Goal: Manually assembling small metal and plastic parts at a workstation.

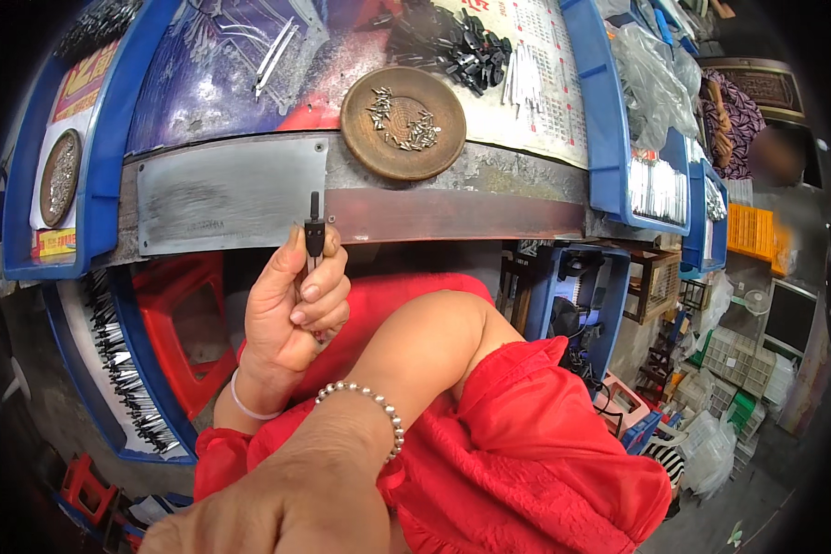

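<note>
Raised in front of the bench edge, my left hand [300, 291] is closed around a slim metal rod with a black head [315, 235]; the head points up, and a narrow black stem rises from it. Most of the rod lies hidden behind the fingers. My right hand [240, 517] reaches across my body to the lower left, close to the camera. Its fingers run out of the picture, so what they do is hidden. Beyond my left hand, a brown round dish [355, 138] holds many small metal pieces. A grey metal plate [222, 198] covers the bench edge.
Loose black parts [466, 55] and silver rods [523, 78] lie on the bench. Blue bins stand left [102, 166] and right [609, 129]. At lower left, a blue tray [78, 360] holds black-headed rods beside a red stool [189, 323]. Another person [734, 120] is at far right.
</note>
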Demonstrator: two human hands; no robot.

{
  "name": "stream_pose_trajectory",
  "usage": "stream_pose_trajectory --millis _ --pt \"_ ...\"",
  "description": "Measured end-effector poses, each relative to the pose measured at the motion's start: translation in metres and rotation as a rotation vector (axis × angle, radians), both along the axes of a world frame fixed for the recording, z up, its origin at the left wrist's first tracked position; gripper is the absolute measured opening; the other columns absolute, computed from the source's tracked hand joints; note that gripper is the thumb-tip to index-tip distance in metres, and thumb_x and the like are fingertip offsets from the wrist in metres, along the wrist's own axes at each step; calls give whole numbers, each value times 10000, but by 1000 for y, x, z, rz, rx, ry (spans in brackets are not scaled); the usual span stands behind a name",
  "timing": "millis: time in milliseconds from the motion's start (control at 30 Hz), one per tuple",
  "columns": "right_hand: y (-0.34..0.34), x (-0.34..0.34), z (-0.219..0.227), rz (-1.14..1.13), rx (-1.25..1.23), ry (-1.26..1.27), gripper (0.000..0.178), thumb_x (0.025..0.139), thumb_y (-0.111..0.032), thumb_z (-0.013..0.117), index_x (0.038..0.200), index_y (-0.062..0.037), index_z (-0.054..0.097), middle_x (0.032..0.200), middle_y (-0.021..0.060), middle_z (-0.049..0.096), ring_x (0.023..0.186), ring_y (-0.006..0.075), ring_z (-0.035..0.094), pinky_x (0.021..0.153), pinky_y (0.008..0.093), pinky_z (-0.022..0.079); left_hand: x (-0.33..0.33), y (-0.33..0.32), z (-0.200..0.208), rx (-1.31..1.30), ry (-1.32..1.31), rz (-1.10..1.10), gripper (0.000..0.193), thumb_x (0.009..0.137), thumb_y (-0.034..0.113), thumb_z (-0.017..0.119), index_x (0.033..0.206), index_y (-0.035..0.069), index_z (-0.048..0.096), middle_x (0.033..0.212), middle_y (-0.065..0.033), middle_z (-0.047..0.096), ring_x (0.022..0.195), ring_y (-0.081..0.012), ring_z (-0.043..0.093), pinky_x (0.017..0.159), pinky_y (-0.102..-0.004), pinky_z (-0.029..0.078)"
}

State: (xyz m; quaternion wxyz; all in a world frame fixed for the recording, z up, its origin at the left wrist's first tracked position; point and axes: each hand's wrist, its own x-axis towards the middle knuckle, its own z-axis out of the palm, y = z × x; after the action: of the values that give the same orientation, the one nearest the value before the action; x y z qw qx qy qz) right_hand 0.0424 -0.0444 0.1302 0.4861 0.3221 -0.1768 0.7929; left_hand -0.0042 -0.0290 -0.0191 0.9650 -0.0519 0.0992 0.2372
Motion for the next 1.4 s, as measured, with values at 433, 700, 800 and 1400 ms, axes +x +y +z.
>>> stream_pose_trajectory --millis 433,700,800,1400 --pt "3 21 -58 -577 393 -624 221 908 -191 524 920 25 570 784 104 565 677 251 551 619 326 443 -7 4 -11 23 4 6 270 968 294 429 993 38 513 619 10 410 412 -32 297 374 -175 236" --pt "3 163 -86 -1477 -68 -2172 117 774 -2 626 889 14 610 785 99 596 667 180 583 622 273 459 -14 3 -12 73 46 21 284 959 307 452 969 34 530 614 16 430 430 -36 304 397 -176 243" --pt "15 179 -99 -1387 -1 -2371 120 775 -25 621 892 1 617 812 111 592 684 225 593 634 295 464 -12 2 -12 106 98 3 287 957 309 459 960 41 562 609 12 436 435 -36 295 402 -181 238" --pt "52 177 -115 -1102 651 -2789 120 717 -118 572 735 -1 554 731 157 563 698 348 557 633 419 434 -8 -4 -6 178 181 -32 292 953 321 463 937 32 506 607 15 422 406 -22 307 380 -173 238"
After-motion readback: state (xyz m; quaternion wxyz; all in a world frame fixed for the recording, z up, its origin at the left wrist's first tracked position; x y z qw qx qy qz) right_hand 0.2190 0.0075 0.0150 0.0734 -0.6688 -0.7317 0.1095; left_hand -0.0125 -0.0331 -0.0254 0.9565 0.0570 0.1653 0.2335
